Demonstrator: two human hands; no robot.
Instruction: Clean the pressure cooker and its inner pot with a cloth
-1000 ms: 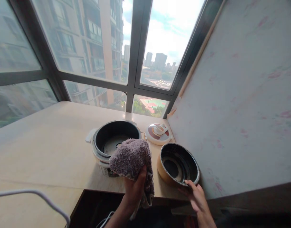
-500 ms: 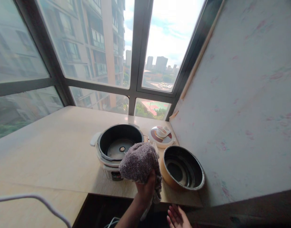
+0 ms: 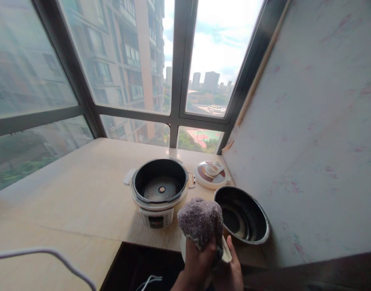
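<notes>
My left hand [image 3: 196,262] is closed on a fuzzy grey-purple towel [image 3: 200,220], held bunched up above the counter's front edge. My right hand [image 3: 234,270] is pressed against it from the right, gripping a small cream-coloured object [image 3: 225,254] that the towel mostly hides. An open white electric cooker base [image 3: 159,190] with a dark inside stands just left of the towel. A dark inner pot [image 3: 266,230] with a metal rim sits to the right, by the wall. The cooker lid [image 3: 211,174] lies behind, between the two.
A beige counter [image 3: 67,194] runs under large windows [image 3: 127,60]. A pale marbled wall [image 3: 309,141] closes the right side. A dark recess [image 3: 137,264] opens under the counter's front edge. A white cable [image 3: 36,252] crosses the lower left.
My right hand left the inner pot's rim, dropped low, then rose beside my left hand with the cream object. The towel moved right, off the cooker base.
</notes>
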